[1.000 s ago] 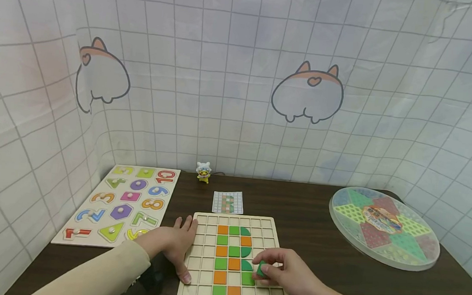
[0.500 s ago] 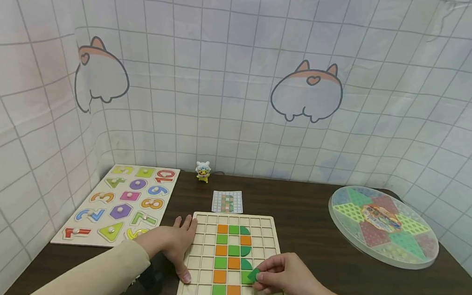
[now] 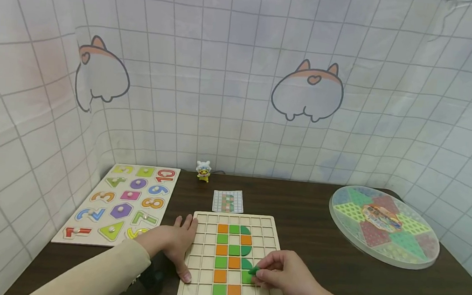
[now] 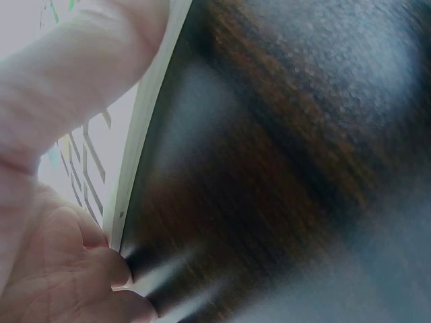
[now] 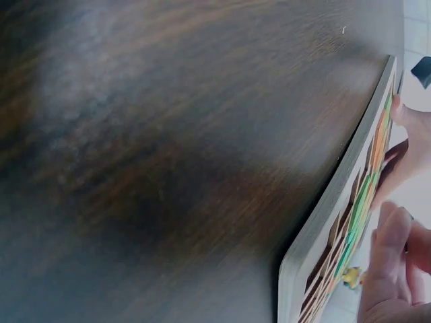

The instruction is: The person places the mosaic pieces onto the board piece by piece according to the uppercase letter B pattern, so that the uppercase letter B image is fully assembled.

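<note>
A square wooden grid board (image 3: 204, 290) lies on the dark table, with orange and green square tiles and several dark green rounded pieces in its middle columns. My left hand (image 3: 177, 245) rests at the board's left edge, thumb lying on the rim and fingers spread; the left wrist view shows the thumb (image 4: 81, 60) over the edge. Between thumb and fingertips, my right hand (image 3: 286, 271) pinches a small dark green piece (image 3: 254, 270), tilted above the light green tile (image 3: 247, 277) in the right part of the pattern. Fingers hide most of its shape.
Behind the board lies a printed pattern card (image 3: 228, 201), with a small figurine (image 3: 203, 171) farther back. A number-and-shape peg puzzle (image 3: 94, 240) occupies the left side. To the right sits a round star-patterned game board (image 3: 385, 226). A patterned cloth hangs behind the table.
My right hand has moved slightly left, bringing the dark green piece over the light green tile and turning it in the fingertips. The left hand stays in place.
</note>
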Available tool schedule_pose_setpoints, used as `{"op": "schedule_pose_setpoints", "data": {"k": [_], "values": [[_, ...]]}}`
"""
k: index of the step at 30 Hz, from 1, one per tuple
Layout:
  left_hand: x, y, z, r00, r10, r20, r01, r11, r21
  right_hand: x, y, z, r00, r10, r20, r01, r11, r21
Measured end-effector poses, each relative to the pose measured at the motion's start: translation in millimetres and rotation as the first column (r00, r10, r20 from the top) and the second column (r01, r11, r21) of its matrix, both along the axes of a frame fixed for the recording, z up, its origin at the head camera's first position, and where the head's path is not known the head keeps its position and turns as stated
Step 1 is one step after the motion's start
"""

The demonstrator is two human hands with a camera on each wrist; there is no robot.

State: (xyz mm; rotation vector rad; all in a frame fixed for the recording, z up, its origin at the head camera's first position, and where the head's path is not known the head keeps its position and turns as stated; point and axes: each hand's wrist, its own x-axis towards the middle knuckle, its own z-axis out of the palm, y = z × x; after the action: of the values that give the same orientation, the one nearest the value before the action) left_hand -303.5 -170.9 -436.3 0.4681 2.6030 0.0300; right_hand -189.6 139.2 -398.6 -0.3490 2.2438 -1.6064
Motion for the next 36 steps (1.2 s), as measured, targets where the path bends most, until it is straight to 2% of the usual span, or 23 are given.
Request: {"op": "schedule_pose_setpoints", "data": {"k": [6,13,17,20,27,31,36], "values": [[-2.2,0.5,-2.6,1.0,0.009,0.004,-0.009,1.0,-0.01,-0.9,0.5,1.1,0.997,-0.031,-0.066,0.033,0.999,0.024],[0.5,-0.3,-1.3,1.0,-0.007,-0.006,0.007,1.0,-0.003,-0.6,1.2,1.7,0.995,0.065,-0.072,-0.064,0.998,0.017],[2.0,0.9,2.1,1.0,-0.01,0.0,0.01,1.0,-0.009,-0.5,-0.6,2.1,0.994,0.072,-0.082,-0.068,0.996,0.055],[1.8,1.8,3.2,1.0,-0.006,0.009,0.006,1.0,-0.013,0.1,-1.7,1.4,0.997,0.059,-0.058,-0.055,0.996,0.067],[-4.2,-1.1,-3.3,1.0,-0.002,0.013,0.002,1.0,-0.004,4.1,-2.2,-1.7,0.999,0.038,0.031,-0.039,0.999,0.024],[1.7,1.4,4.4,1.0,0.002,0.013,-0.002,1.0,-0.006,4.4,-1.9,-0.6,0.999,0.027,0.037,-0.029,0.998,0.047],[18.5,8.5,27.1,1.0,0.003,0.02,-0.002,1.0,-0.018,4.1,-1.2,-1.1,1.0,0.029,0.01,-0.03,0.996,0.087]]}}
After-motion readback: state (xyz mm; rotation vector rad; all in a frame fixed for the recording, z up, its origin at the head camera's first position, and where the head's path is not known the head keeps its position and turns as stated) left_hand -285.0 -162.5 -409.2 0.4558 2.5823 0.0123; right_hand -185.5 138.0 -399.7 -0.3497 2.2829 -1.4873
